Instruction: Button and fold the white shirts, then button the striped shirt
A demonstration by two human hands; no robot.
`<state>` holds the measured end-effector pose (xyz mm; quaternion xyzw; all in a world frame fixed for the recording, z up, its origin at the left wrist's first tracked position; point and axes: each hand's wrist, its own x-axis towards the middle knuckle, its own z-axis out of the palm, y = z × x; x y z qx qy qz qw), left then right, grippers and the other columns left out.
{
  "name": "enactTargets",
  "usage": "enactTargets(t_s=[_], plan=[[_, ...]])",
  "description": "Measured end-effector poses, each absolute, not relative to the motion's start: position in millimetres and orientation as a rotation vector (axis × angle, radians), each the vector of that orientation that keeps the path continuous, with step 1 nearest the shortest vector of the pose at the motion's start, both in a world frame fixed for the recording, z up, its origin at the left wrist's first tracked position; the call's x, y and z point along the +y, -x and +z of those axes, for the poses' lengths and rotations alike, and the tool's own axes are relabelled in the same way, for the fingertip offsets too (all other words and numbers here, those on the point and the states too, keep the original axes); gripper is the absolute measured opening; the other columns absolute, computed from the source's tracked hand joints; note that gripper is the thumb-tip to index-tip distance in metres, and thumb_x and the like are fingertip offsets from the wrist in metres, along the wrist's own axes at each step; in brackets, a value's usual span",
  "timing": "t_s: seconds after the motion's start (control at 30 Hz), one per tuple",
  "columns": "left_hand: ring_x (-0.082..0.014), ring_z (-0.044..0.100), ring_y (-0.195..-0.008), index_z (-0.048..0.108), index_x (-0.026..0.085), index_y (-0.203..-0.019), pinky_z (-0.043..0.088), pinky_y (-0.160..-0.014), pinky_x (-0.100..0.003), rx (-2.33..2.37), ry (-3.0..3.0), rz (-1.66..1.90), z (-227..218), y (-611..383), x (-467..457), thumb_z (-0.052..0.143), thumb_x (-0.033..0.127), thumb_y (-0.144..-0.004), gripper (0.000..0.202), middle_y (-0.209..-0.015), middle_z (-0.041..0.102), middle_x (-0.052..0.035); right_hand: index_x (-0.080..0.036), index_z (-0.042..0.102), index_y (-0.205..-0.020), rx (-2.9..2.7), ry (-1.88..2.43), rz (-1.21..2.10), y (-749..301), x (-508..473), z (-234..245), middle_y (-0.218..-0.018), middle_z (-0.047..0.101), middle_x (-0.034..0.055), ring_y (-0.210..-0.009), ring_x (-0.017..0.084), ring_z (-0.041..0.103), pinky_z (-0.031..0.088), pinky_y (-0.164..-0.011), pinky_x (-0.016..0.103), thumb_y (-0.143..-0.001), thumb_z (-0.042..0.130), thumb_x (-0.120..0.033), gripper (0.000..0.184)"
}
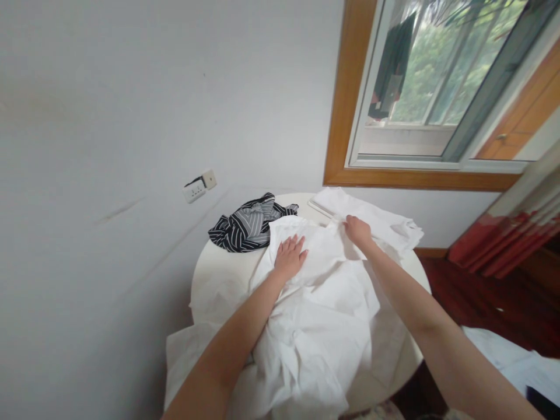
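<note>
Head view: Left hand spread flat, right hand pinching its edge, a white garment appears partly smoothed, the rest rumpled.

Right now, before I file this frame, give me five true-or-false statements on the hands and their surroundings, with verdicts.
1. The left hand lies spread on the white garment. True.
2. The right hand is spread flat too. False: its fingers are closed on white fabric.
3. A striped cloth lies on the table. True.
4. The table is square. False: its edge is rounded.
5. The curtain hangs right of the table. True.
</note>
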<state>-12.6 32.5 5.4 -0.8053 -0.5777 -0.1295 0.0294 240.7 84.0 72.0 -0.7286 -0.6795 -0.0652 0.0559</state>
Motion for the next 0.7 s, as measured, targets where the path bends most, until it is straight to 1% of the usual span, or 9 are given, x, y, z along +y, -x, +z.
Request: enactTargets(t_s=[0.07,0.17,0.33,0.4,0.47,0.5,0.57,0.63,0.7], plan=[[-0.0261,0.025,-0.141,0.025,0.027,-0.148,0.02,-0.114,-0.047,-1.802,2.473,-0.406,4,14,32,0.023,0.05,-0.096,0.057,-0.155,0.026,-0.0062,-0.016,0.049,-0.122,-1.944,2.237,-0.283,-254,85,82,-0.114,0.061,0.0181,-0.099,0.026,0.063,0.046,-0.074,0.034,-0.099,0.028,-0.032,0.035],[-0.0276,0.022,-0.142,0.024,0.028,-0.149,0.022,-0.113,-0.049,-1.853,2.468,-0.388,3,17,29,0.024,0.051,-0.096,0.058,-0.156,0.023,-0.0064,-0.015,0.049,-0.12,-1.827,2.227,-0.37,-272,86,93,-0.11,0.061,0.0179,-0.095,0.027,0.063,0.046,-0.073,0.034,-0.099,0.026,-0.033,0.036],[-0.0326,0.019,-0.143,0.02,0.032,-0.149,0.03,-0.107,-0.055,-1.98,2.479,-0.275,7,19,30,0.028,0.053,-0.094,0.059,-0.158,0.017,-0.007,-0.014,0.049,-0.119,-1.776,2.214,-0.398,-279,84,100,-0.107,0.062,0.0168,-0.092,0.027,0.063,0.045,-0.072,0.035,-0.1,0.026,-0.035,0.037],[-0.0364,0.021,-0.141,0.027,0.03,-0.148,0.031,-0.104,-0.058,-2.026,2.472,-0.195,12,15,32,0.03,0.053,-0.093,0.059,-0.157,0.019,-0.01,-0.015,0.05,-0.119,-1.824,2.186,-0.383,-273,82,100,-0.107,0.063,0.0159,-0.092,0.027,0.063,0.045,-0.072,0.034,-0.099,0.027,-0.035,0.037],[-0.0376,0.022,-0.14,0.036,0.024,-0.144,0.026,-0.106,-0.061,-1.971,2.462,-0.181,20,5,34,0.032,0.05,-0.093,0.057,-0.156,0.022,-0.0134,-0.017,0.053,-0.118,-1.898,2.152,-0.347,-263,77,99,-0.108,0.063,0.0147,-0.093,0.026,0.063,0.044,-0.071,0.032,-0.099,0.027,-0.036,0.037],[-0.0362,0.022,-0.141,0.039,0.021,-0.142,0.023,-0.108,-0.061,-1.893,2.475,-0.212,23,-1,36,0.033,0.047,-0.093,0.055,-0.155,0.024,-0.0139,-0.018,0.054,-0.117,-1.943,2.129,-0.33,-257,75,99,-0.11,0.063,0.0141,-0.094,0.025,0.062,0.044,-0.072,0.031,-0.1,0.027,-0.036,0.037],[-0.0301,0.021,-0.142,0.04,0.021,-0.141,0.016,-0.114,-0.056,-1.674,2.552,-0.313,26,-17,40,0.031,0.042,-0.095,0.052,-0.154,0.028,-0.0109,-0.02,0.057,-0.115,-2.037,2.078,-0.303,-244,69,97,-0.114,0.063,0.0125,-0.096,0.022,0.062,0.044,-0.072,0.029,-0.1,0.027,-0.039,0.038],[-0.025,0.02,-0.143,0.036,0.026,-0.143,0.014,-0.116,-0.051,-1.484,2.67,-0.396,22,-33,45,0.029,0.042,-0.096,0.051,-0.154,0.029,-0.0055,-0.021,0.06,-0.112,-2.112,2.044,-0.297,-235,64,97,-0.114,0.064,0.0111,-0.097,0.021,0.062,0.044,-0.072,0.027,-0.099,0.028,-0.041,0.039],[-0.0242,0.02,-0.143,0.032,0.03,-0.145,0.015,-0.116,-0.052,-1.442,2.759,-0.411,14,-47,52,0.028,0.046,-0.095,0.052,-0.155,0.028,-0.0022,-0.02,0.061,-0.109,-2.145,2.04,-0.309,-230,62,100,-0.109,0.066,0.0102,-0.097,0.022,0.063,0.044,-0.073,0.027,-0.099,0.03,-0.039,0.038]])
